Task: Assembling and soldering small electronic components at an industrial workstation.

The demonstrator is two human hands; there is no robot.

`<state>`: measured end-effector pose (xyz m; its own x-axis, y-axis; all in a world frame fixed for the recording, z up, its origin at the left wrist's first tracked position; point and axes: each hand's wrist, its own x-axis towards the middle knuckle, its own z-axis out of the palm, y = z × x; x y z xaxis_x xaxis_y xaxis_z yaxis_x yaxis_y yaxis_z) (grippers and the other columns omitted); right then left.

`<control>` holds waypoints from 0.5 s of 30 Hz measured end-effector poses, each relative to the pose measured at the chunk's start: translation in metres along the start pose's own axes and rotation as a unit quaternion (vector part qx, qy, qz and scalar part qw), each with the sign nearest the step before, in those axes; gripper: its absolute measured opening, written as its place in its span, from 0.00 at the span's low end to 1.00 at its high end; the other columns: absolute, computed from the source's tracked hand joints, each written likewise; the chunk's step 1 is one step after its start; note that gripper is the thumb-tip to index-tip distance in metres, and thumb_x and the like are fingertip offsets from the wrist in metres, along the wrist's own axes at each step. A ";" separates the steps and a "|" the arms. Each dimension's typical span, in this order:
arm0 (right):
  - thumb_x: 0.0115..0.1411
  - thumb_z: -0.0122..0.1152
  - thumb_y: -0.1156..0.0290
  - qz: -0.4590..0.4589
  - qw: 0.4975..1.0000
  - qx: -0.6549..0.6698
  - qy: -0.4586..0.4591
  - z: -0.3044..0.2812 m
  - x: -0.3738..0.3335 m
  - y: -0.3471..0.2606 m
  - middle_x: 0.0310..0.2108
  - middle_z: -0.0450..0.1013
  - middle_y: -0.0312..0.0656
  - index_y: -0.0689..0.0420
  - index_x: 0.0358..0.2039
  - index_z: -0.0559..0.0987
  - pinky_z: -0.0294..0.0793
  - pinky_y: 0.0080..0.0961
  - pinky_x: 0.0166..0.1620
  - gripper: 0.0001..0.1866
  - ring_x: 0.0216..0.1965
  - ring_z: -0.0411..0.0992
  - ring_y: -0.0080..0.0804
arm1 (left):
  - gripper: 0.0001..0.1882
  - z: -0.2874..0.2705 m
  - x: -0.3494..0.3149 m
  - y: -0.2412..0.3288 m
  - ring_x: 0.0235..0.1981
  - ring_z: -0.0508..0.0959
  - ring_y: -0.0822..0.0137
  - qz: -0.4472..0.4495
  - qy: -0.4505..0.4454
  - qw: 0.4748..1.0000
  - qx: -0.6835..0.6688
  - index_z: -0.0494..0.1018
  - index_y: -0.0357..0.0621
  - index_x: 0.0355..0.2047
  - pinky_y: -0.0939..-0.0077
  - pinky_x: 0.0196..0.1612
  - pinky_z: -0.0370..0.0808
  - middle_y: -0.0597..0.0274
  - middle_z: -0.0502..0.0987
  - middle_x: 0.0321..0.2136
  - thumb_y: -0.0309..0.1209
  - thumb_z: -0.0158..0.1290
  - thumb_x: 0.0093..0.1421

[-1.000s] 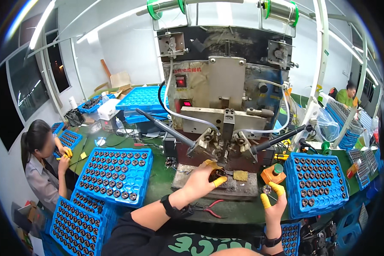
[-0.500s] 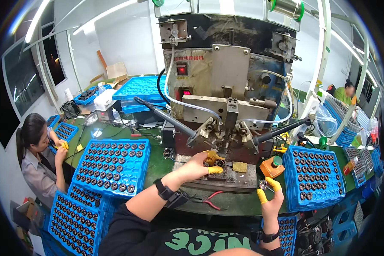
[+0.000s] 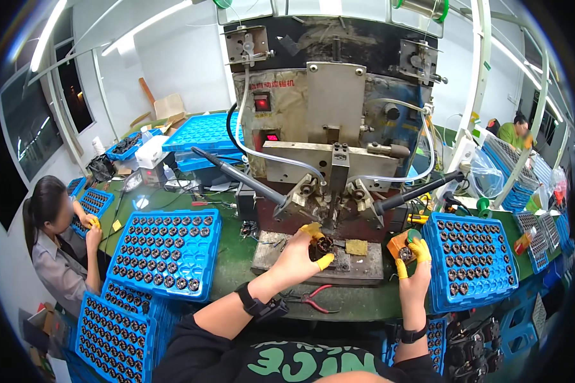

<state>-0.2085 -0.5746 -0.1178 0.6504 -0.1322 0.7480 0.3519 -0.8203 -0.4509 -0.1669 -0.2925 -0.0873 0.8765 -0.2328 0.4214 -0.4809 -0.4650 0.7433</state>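
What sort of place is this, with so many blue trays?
Probably a small factory workshop: there's a big machine on the bench, blue trays with rows of small round parts, and a co-worker nearby.

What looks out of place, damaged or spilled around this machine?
Mostly wear: the machine's front panel is blotchy and stained, unlike a clean surface. The red-handled pliers lie loose with handles splayed near the front edge of the green bench, below the left hand. I can make out no spill.
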 end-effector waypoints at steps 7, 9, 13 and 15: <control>0.49 0.66 0.77 -0.007 1.000 -0.015 -0.022 0.007 0.012 0.003 0.54 0.67 0.52 0.61 0.50 0.71 0.60 0.40 0.59 0.26 0.57 0.62 0.52 | 0.34 -0.040 -0.028 -0.001 0.47 0.75 0.57 -0.047 0.037 0.998 0.022 0.63 0.38 0.55 0.67 0.52 0.70 0.50 0.74 0.44 0.35 0.64 0.50; 0.50 0.66 0.77 -0.021 1.000 -0.018 -0.012 0.010 0.013 0.008 0.53 0.67 0.53 0.61 0.50 0.70 0.61 0.40 0.58 0.26 0.57 0.63 0.53 | 0.27 -0.063 -0.043 -0.008 0.46 0.75 0.55 -0.055 0.059 0.995 0.057 0.70 0.40 0.50 0.65 0.50 0.71 0.51 0.75 0.43 0.34 0.62 0.51; 0.50 0.67 0.75 -0.014 0.999 -0.007 -0.037 0.011 0.007 0.015 0.51 0.68 0.54 0.62 0.51 0.70 0.64 0.42 0.55 0.27 0.52 0.66 0.54 | 0.15 -0.129 -0.087 -0.035 0.43 0.74 0.52 -0.042 0.094 0.946 0.308 0.77 0.43 0.39 0.63 0.46 0.70 0.53 0.77 0.38 0.30 0.62 0.49; 0.50 0.67 0.74 -0.020 0.999 -0.013 -0.029 0.010 0.007 0.017 0.50 0.69 0.54 0.62 0.51 0.70 0.65 0.42 0.54 0.27 0.51 0.66 0.54 | 0.15 -0.157 -0.117 -0.050 0.45 0.73 0.53 -0.084 0.150 0.889 0.424 0.77 0.44 0.40 0.59 0.48 0.67 0.55 0.76 0.39 0.30 0.61 0.50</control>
<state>-0.1908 -0.5840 -0.1254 0.6735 -0.0668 0.7362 0.3620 -0.8385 -0.4073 -0.2491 -0.1082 -0.0922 0.8277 0.0795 0.5555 -0.0428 -0.9781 0.2038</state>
